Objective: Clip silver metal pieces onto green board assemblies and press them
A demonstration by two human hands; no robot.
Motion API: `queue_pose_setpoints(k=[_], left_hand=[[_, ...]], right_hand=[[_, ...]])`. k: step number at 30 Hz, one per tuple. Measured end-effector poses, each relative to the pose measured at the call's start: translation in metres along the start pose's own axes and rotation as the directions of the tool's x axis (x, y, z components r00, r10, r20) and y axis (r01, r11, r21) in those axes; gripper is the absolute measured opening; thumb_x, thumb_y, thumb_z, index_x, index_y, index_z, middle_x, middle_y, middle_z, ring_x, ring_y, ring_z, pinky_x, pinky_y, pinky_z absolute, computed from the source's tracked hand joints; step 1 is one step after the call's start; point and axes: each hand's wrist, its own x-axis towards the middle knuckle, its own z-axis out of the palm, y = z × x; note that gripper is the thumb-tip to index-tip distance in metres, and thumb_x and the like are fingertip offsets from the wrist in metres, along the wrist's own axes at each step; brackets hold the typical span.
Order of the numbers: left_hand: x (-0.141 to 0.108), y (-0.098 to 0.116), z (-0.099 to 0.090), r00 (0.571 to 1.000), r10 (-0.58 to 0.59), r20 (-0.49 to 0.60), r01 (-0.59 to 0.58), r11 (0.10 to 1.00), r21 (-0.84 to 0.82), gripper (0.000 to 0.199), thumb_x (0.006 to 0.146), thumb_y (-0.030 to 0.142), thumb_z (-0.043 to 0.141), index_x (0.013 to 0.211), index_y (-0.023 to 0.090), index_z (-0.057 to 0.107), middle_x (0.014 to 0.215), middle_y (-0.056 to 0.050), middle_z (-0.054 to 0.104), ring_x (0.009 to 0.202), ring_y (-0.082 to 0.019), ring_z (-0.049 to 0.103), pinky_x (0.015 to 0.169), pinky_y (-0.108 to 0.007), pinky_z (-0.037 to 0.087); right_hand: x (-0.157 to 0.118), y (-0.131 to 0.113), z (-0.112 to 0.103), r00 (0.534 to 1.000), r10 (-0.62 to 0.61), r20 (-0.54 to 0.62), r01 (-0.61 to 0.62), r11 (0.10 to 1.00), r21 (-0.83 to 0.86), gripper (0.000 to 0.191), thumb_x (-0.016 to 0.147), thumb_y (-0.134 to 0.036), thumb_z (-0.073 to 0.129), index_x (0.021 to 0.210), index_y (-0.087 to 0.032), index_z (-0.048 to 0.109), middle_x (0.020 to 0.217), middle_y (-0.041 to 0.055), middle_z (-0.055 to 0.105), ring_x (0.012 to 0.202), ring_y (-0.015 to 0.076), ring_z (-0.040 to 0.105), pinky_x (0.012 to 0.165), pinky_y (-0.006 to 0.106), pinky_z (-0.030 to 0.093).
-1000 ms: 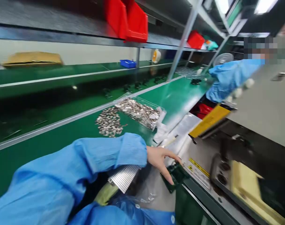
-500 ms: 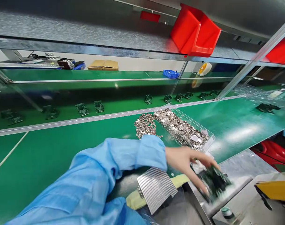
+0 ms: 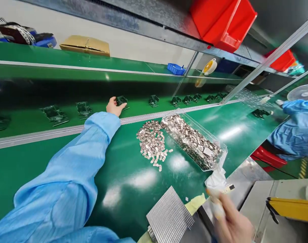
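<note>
My left hand (image 3: 114, 107) is closed on a small green circuit board (image 3: 121, 100), at the green strip behind the metal rail. Other circuit boards (image 3: 154, 100) stand in a row along that strip, on both sides of the hand. At the lower right, my right hand (image 3: 232, 219) is blurred, its fingers drawn together around something pale that I cannot make out. Just beyond its fingertips is a crumpled white tissue (image 3: 216, 179). A clear tray (image 3: 223, 157) full of small metal parts lies between my hands, with a loose pile of metal parts (image 3: 152, 141) to its left.
A ridged metal block (image 3: 170, 214) sits at the front edge beside yellow tape (image 3: 196, 203). Red bins (image 3: 223, 23) stand on the shelf above. On the right are a yellow-handled object (image 3: 292, 207) and another person's blue sleeve (image 3: 290, 131). A metal rail (image 3: 133, 119) crosses the bench.
My left hand has carried the circuit board from the lower right to the strip behind the rail. My right hand has come into view at the lower right. The view has shifted right.
</note>
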Motion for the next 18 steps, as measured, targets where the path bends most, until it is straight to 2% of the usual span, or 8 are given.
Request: queue_pose_setpoints(k=[3,5,7,9,11,13,15,18], left_hand=[[-0.006,-0.003,0.007,0.999,0.018,0.038,-0.019,1.000,0.008,0.082,0.064,0.023,0.084,0.136,0.013,0.046,0.135,-0.017,0.057,0.126,-0.032,0.055,0.109,-0.043,0.042],[-0.018,-0.008,-0.007,0.991,0.109,0.072,-0.110,0.994,0.014,0.076,0.067,0.024,0.081,0.135,0.016,0.048,0.140,-0.015,0.053,0.128,-0.030,0.053,0.106,-0.040,0.045],[-0.031,-0.018,-0.038,0.957,0.276,0.086,-0.281,0.959,0.050,0.061,0.073,0.026,0.076,0.130,0.017,0.053,0.138,-0.013,0.054,0.127,-0.030,0.053,0.104,-0.040,0.047],[-0.041,-0.032,-0.082,0.898,0.439,0.042,-0.440,0.887,0.137,0.051,0.077,0.028,0.072,0.125,0.019,0.057,0.135,-0.011,0.054,0.130,-0.031,0.049,0.111,-0.044,0.040],[-0.043,-0.046,-0.124,0.856,0.515,-0.040,-0.489,0.833,0.259,0.055,0.077,0.030,0.073,0.128,0.021,0.054,0.141,-0.008,0.049,0.137,-0.033,0.040,0.119,-0.047,0.029],[-0.039,-0.054,-0.152,0.843,0.530,-0.093,-0.466,0.805,0.367,0.068,0.075,0.034,0.075,0.135,0.022,0.047,0.151,-0.008,0.039,0.143,-0.035,0.031,0.122,-0.049,0.021],[-0.031,-0.056,-0.160,0.855,0.513,-0.075,-0.433,0.786,0.441,0.079,0.074,0.039,0.076,0.141,0.018,0.041,0.158,-0.013,0.028,0.147,-0.037,0.023,0.122,-0.051,0.018],[-0.017,-0.053,-0.143,0.898,0.440,0.025,-0.390,0.768,0.509,0.078,0.080,0.045,0.068,0.143,0.010,0.039,0.160,-0.023,0.021,0.149,-0.039,0.017,0.120,-0.053,0.020]], right_hand=[[0.060,-0.014,0.049,0.967,-0.118,0.227,0.112,0.993,0.039,0.030,0.095,-0.044,0.050,0.101,-0.022,0.070,0.077,0.0048,0.068,0.061,0.0195,0.062,0.053,0.029,0.050],[0.098,-0.022,0.083,0.929,-0.116,0.353,0.128,0.992,-0.012,0.028,0.092,-0.037,0.048,0.098,-0.021,0.071,0.076,0.0049,0.065,0.061,0.0197,0.060,0.059,0.032,0.049],[0.126,-0.027,0.112,0.900,-0.080,0.430,0.124,0.989,-0.075,0.024,0.088,-0.032,0.050,0.093,-0.021,0.071,0.076,0.0047,0.065,0.059,0.0185,0.057,0.061,0.032,0.048],[0.142,-0.027,0.133,0.885,-0.053,0.462,0.114,0.988,-0.107,0.018,0.083,-0.029,0.054,0.085,-0.020,0.070,0.075,0.0044,0.064,0.056,0.0175,0.055,0.060,0.032,0.046],[0.149,-0.025,0.145,0.879,-0.039,0.476,0.104,0.988,-0.111,0.011,0.077,-0.026,0.058,0.076,-0.020,0.067,0.071,0.0039,0.063,0.054,0.0174,0.054,0.058,0.031,0.044],[0.151,-0.022,0.152,0.875,-0.031,0.484,0.092,0.990,-0.103,0.006,0.074,-0.022,0.059,0.071,-0.021,0.064,0.070,0.0038,0.064,0.056,0.0183,0.056,0.059,0.031,0.044],[0.152,-0.019,0.155,0.875,-0.030,0.483,0.078,0.994,-0.079,0.005,0.073,-0.022,0.059,0.072,-0.021,0.064,0.074,0.0047,0.067,0.060,0.0194,0.059,0.061,0.031,0.046],[0.151,-0.016,0.155,0.879,-0.030,0.475,0.057,0.998,-0.042,0.007,0.073,-0.023,0.059,0.076,-0.022,0.065,0.081,0.0064,0.071,0.066,0.0214,0.065,0.063,0.032,0.048]])
